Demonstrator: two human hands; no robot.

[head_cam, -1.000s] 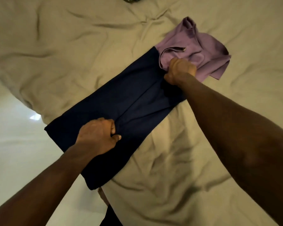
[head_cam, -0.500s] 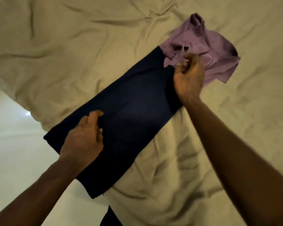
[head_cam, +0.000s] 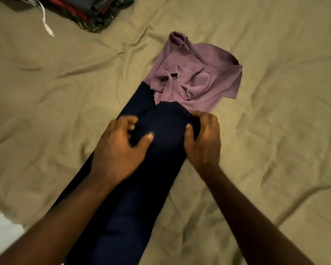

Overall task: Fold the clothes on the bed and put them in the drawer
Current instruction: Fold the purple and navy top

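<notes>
Floor (head_cam: 0, 236): a pale patch at the lower left corner, beyond the edge of the bed.
Cord (head_cam: 45, 23): a white strip lying on the sheet at upper left, next to the pile.
Pile (head_cam: 88, 12): dark, red and green clothes at the top left edge, partly out of view.
Left hand (head_cam: 118, 150): on the navy cloth, fingers curled into the fabric and thumb pressed on top, gripping it.
Navy cloth (head_cam: 161, 142): a long folded strip on the bed, running from the bottom edge up to the centre. Its far end is raised in a hump between the two hands and touches the purple top.
Right hand (head_cam: 204, 142): at the cloth's right edge, fingers curled over the hump and thumb tucked against it, pinching the fabric.
Purple top (head_cam: 199, 73): crumpled and unfolded, just beyond the hands, at centre right.
Sheet (head_cam: 285, 131): beige, creased, under everything.
</notes>
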